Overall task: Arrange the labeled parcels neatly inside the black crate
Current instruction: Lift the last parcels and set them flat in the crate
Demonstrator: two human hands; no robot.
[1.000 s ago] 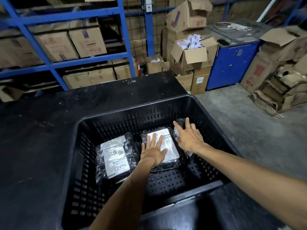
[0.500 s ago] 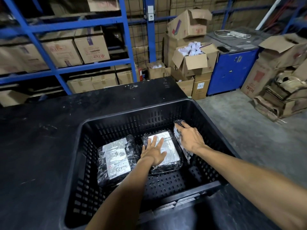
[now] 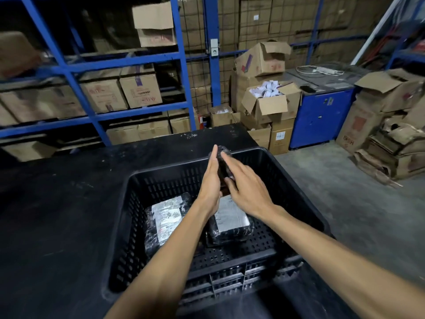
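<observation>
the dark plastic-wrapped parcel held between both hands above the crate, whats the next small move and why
Probably lower the dark plastic-wrapped parcel, pressed between the left hand and right hand, to the bare floor on the right of the black slotted plastic crate. Two wrapped parcels with white labels already lie flat side by side, so that gap would likely complete the row.

Both bare forearms reach forward from the near edge, converging toward the middle; left hand (image 3: 210, 180) edge-on, fingers straight and together pointing far, palm facing right; right hand (image 3: 247, 185) angled in from the right, fingers extended, palm facing left; the two hands press flat on either side of a dark wrapped parcel (image 3: 223, 164), held raised between them.
</observation>
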